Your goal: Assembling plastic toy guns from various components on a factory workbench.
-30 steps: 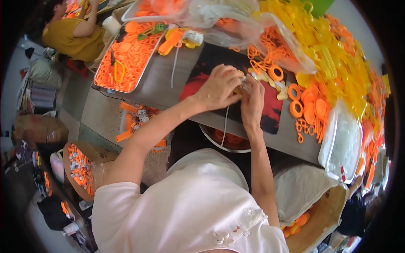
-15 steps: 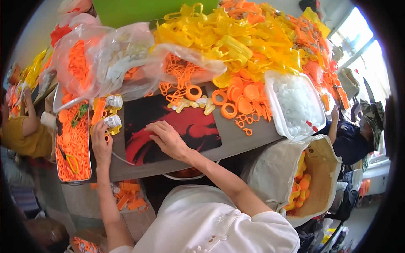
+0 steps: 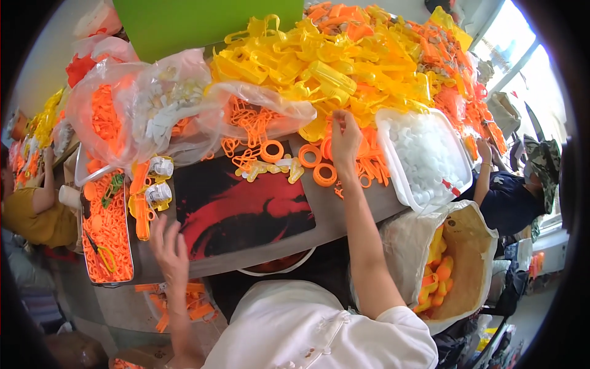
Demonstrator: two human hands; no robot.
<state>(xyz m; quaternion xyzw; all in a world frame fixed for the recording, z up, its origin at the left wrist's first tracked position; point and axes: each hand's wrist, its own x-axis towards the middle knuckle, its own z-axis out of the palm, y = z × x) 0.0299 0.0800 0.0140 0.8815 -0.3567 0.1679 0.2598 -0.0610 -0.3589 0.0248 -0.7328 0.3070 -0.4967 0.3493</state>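
While the left hand (image 3: 167,249) lies open-fingered, right hand (image 3: 345,136) fingers reach flat orange rings (image 3: 324,174); grip unclear.

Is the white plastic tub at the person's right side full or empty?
Full. The white tub is filled almost to its rim with small white pieces. It has no lid.

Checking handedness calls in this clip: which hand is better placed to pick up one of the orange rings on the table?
Probably the right hand: it is stretched out over the orange rings at the foot of the yellow parts pile. The left hand rests open at the near edge of the table, well away from them.
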